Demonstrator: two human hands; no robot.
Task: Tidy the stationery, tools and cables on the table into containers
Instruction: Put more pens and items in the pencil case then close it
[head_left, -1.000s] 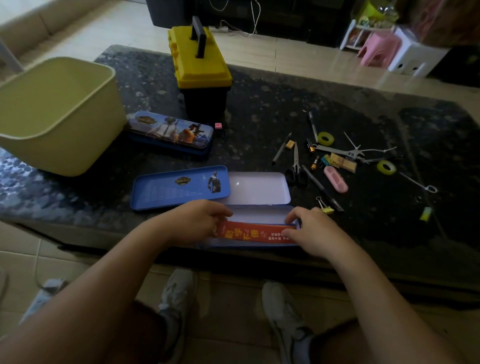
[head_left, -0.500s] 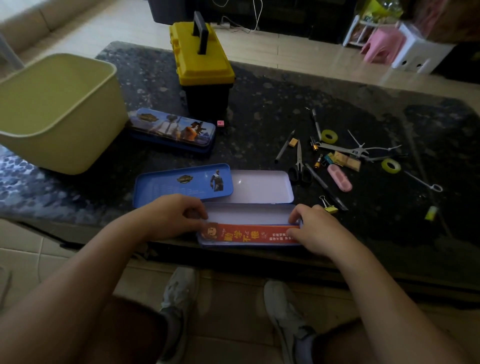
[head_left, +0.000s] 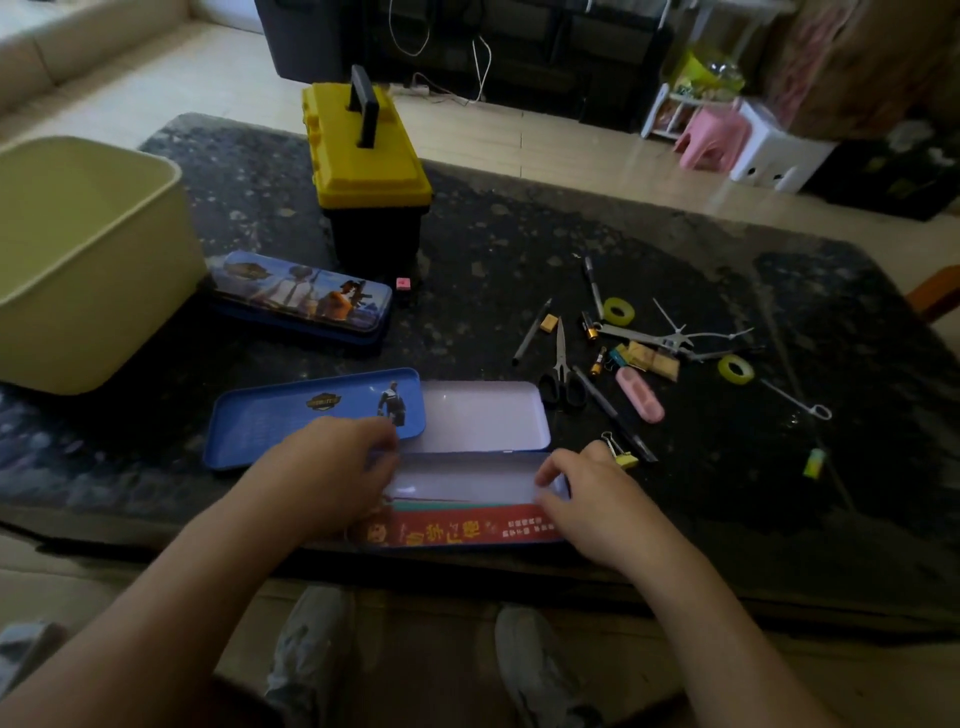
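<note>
An open pencil case (head_left: 467, 535) with a red printed front wall lies at the table's near edge. Its white-lined lid (head_left: 483, 415) lies flat behind it. My left hand (head_left: 332, 478) grips the case's left end and my right hand (head_left: 587, 493) grips its right end, fingers curled over the rim. A blue inner tray (head_left: 291, 421) lies just left of the lid. To the right lie scissors (head_left: 561, 374), pens (head_left: 530, 332), batteries (head_left: 597, 361), tape rolls (head_left: 618, 312), a pink case (head_left: 639, 395), white cable ties (head_left: 675, 332) and a yellow binder clip (head_left: 621, 454).
A pale green bin (head_left: 78, 260) stands at the left. A yellow-lidded black toolbox (head_left: 369, 171) stands at the back, shut, with a small pink cube (head_left: 402, 283) by it. A closed printed pencil case (head_left: 301, 296) lies between them. A small yellow-green item (head_left: 813, 462) lies far right.
My left hand has drawn back from the red front wall to the case's left end. The right hand stays at the right end. More of the case's inside shows.
</note>
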